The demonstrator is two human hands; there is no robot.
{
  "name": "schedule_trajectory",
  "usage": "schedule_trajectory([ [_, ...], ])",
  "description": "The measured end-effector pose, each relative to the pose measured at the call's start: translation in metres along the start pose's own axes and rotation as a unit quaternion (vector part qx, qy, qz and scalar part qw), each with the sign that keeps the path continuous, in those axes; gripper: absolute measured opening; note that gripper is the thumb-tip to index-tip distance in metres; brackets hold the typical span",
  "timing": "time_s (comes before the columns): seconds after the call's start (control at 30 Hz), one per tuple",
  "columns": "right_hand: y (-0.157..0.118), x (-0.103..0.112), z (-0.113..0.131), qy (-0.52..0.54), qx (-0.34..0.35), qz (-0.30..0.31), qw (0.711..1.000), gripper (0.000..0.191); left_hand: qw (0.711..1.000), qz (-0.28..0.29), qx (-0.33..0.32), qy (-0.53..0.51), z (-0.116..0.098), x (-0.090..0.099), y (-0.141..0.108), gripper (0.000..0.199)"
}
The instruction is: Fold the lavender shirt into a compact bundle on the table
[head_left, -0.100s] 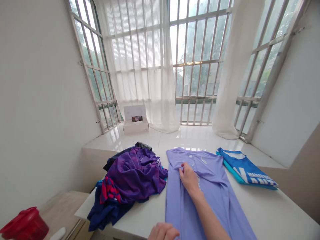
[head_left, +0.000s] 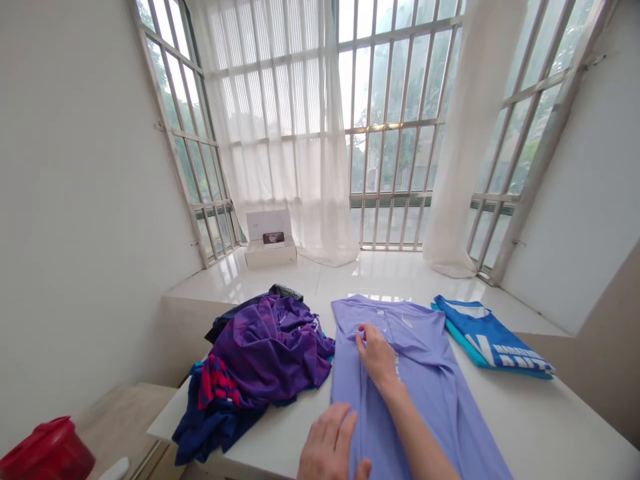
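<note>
A lavender shirt (head_left: 425, 373) lies spread on the white table, with creases across its chest. My right hand (head_left: 376, 353) rests over the shirt's upper left part, its thumb and fingers pinched on the fabric. Low in the view, my left hand (head_left: 330, 443) is at the shirt's left edge, fingers and thumb apart, holding nothing. Left of the shirt is a heap of crumpled clothes, with a purple shirt (head_left: 275, 353) on top. On the right lies a folded blue shirt (head_left: 495, 340) with white lettering, over a teal one.
The white table (head_left: 565, 427) meets a glossy window ledge. A white box (head_left: 271, 253) with a phone (head_left: 273, 237) stands on the ledge, before barred windows and sheer curtains (head_left: 453, 167). A red container (head_left: 47, 453) is at the lower left.
My left hand has moved up into view, and its fingers and thumb now show spread apart. My right hand stays almost where it was on the lavender shirt.
</note>
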State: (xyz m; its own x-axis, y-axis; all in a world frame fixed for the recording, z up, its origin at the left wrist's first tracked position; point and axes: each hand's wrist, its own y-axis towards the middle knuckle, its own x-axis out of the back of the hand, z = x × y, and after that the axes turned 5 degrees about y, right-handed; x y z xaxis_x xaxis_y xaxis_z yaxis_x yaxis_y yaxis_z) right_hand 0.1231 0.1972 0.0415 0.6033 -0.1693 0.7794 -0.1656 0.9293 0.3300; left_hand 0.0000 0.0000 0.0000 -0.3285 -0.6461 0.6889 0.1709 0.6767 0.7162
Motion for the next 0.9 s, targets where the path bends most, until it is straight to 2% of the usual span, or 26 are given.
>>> schedule_trajectory([
  [0.13,-0.002,-0.003,0.002,-0.011,0.043,0.035,0.998,0.017,0.994,-0.021,-0.059,0.088,0.015,-0.04,0.001,0.081],
  [0.2,-0.002,-0.006,-0.001,-0.022,0.04,0.051,0.998,0.017,0.991,-0.041,-0.077,0.1,0.019,-0.054,-0.008,0.083],
  [0.27,-0.002,-0.008,-0.005,-0.032,0.024,0.059,0.997,0.018,0.99,-0.036,-0.086,0.105,0.02,-0.06,-0.015,0.082],
  [0.4,-0.002,-0.01,-0.009,-0.035,-0.007,0.064,0.997,0.021,0.988,0.065,-0.092,0.104,0.02,-0.049,-0.016,0.086],
  [0.57,0.0,-0.001,-0.001,-0.009,-0.032,0.057,0.998,0.021,0.977,0.203,-0.06,0.036,0.011,-0.012,0.004,0.08],
  [0.63,-0.002,0.015,0.005,0.016,-0.031,0.051,0.998,0.019,0.967,0.252,-0.026,0.003,0.005,0.003,0.012,0.077],
  [0.73,-0.023,0.057,0.006,0.066,-0.018,0.027,0.997,0.029,0.956,0.292,0.012,-0.038,-0.002,0.02,0.021,0.076],
  [0.83,-0.077,0.105,-0.016,0.128,-0.027,-0.018,0.991,0.041,0.953,0.297,0.029,-0.054,-0.004,0.027,0.025,0.075],
  [0.9,-0.128,0.129,-0.047,0.248,-0.085,-0.075,0.962,0.045,0.956,0.287,0.031,-0.057,-0.004,0.028,0.027,0.073],
])
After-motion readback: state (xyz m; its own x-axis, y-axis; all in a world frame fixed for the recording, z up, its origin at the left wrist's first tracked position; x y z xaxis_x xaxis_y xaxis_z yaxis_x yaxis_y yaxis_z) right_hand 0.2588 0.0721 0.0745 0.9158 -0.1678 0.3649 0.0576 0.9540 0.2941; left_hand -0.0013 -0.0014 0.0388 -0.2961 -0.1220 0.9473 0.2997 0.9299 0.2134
